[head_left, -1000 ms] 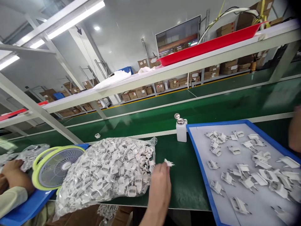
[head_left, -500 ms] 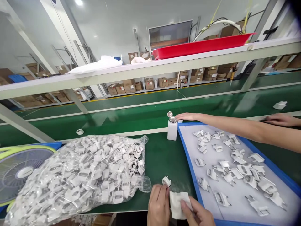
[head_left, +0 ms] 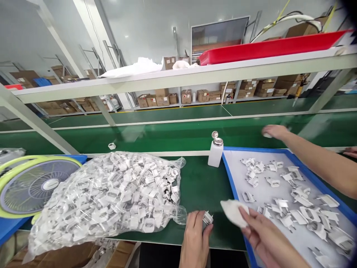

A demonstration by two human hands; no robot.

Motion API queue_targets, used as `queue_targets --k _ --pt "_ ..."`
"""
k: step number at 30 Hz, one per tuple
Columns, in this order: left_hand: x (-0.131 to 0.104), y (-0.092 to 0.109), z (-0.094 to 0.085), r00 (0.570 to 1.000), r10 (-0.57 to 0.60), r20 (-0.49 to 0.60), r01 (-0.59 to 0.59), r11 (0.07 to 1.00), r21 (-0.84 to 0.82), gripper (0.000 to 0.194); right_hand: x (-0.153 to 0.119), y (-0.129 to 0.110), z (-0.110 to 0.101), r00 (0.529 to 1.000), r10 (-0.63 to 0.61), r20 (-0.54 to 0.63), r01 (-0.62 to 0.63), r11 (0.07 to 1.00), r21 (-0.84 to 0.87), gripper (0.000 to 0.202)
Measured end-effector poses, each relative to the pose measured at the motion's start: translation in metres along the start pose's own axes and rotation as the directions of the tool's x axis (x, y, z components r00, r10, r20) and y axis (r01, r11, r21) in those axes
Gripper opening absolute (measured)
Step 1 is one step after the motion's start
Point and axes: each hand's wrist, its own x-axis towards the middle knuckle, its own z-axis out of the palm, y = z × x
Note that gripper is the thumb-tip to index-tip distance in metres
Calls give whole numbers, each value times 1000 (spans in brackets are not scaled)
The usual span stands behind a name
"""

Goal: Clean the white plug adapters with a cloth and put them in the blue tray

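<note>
At the table's front edge my left hand has its fingers closed on a white plug piece whose pins point up. My right hand pinches a folded white cloth over the left edge of the blue-rimmed tray. Many white plug pieces lie scattered in that tray. To the left of my hands sits a clear bag full of similar white pieces. A white bottle with its metal lid flipped up stands behind my hands, beside the tray.
Another person's hand holds a white piece over the green belt beyond the tray. A yellow-green fan lies at the left. A red tray rests on the overhead shelf.
My right hand has moved right with the cloth, away from my left hand. My left hand now grips the plug piece from both sides. The other person's hand has moved right, away from the bottle.
</note>
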Motion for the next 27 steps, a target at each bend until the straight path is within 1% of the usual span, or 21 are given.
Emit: queue_targets --k 1,3,5,7,8,9,10,12,13,15,17,20,22,24,27 --pt "1 -3 -1 1000 18 6 -18 1000 -1 31 19 -13 -3 996 -86 -4 86 993 -82 36" --pt "2 -9 -2 998 59 13 -59 998 -1 33 65 -38 -7 978 -206 -16 201 965 -170 36" --pt "1 -17 -3 994 105 15 -105 995 -1 35 113 -58 -8 938 -345 -24 324 903 -283 37" --pt "0 -25 -3 989 150 17 -150 989 -9 38 156 -72 -4 871 -491 0 445 789 -424 40" --pt "-1 -28 -3 985 171 17 -171 985 -12 40 173 -75 -2 831 -554 45 501 712 -491 38" --pt "-2 -31 -2 982 186 13 -186 982 -13 42 187 -77 1 792 -597 127 558 624 -546 33" --pt "-3 -33 0 981 196 4 -196 981 -12 45 196 -76 3 753 -614 235 615 531 -583 29" --pt "-4 -35 3 979 201 -21 -201 980 -9 50 207 -70 6 672 -597 439 710 350 -610 25" --pt "-4 -35 4 980 198 -35 -199 980 -7 52 209 -66 7 634 -575 517 744 270 -612 24" --pt "-5 -34 6 979 199 -52 -199 980 -5 53 210 -60 6 579 -541 609 775 134 -618 25" --pt "-4 -33 7 977 204 -64 -204 979 -2 53 211 -58 5 551 -513 658 777 29 -628 25" --pt "-3 -32 7 970 231 -77 -232 973 -3 54 214 -64 5 533 -466 706 769 -79 -634 20" --pt "-2 -34 7 966 245 -80 -247 969 -9 53 215 -70 5 538 -447 715 757 -117 -642 19" --pt "-2 -37 6 967 247 -68 -249 968 -16 53 214 -73 7 555 -441 706 740 -126 -661 21" --pt "-2 -37 3 972 236 -11 -236 971 -22 52 210 -72 9 585 -443 679 723 -94 -685 23"
